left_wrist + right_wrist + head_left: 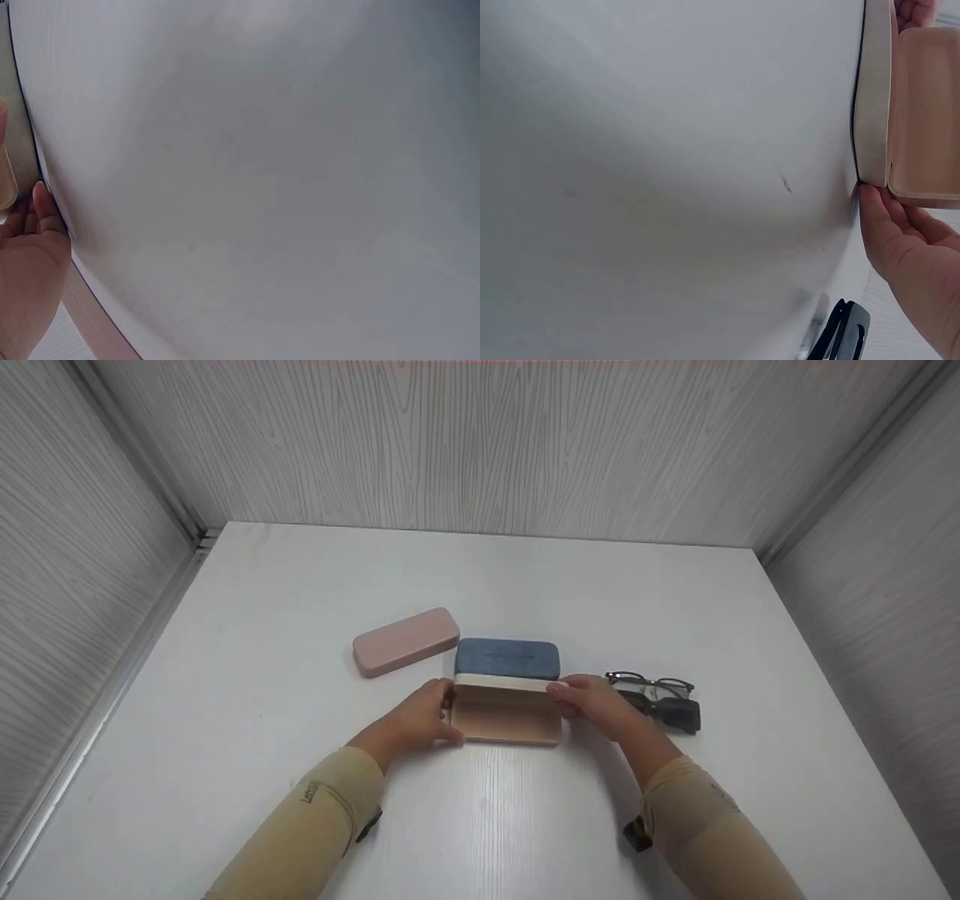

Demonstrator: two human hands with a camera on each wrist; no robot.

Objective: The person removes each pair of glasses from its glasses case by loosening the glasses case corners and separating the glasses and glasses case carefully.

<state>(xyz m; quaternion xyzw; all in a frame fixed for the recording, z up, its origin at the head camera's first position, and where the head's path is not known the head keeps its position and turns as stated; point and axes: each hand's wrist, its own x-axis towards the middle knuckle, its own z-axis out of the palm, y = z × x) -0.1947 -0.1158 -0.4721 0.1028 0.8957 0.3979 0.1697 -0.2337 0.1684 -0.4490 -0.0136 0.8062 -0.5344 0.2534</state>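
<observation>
A cream glasses case (506, 718) with a tan lining stands with its lid raised, in the middle of the table. My left hand (420, 716) grips its left end, the thumb at the front corner. At the right end my right hand (596, 705) holds the case, thumb near the pale rim. The tan inside of the case (930, 112) also shows in the right wrist view, above the right fingers (885, 217). Only a sliver of the case appears at the edge of the left wrist view, beside the left hand (34, 262).
Directly behind the open case lies a closed blue glasses case (508, 658). A closed pink case (406, 641) lies at an angle to its left. Right of my right hand are clear-lensed eyeglasses (652, 684) and dark sunglasses (675, 712) on the white table (480, 825).
</observation>
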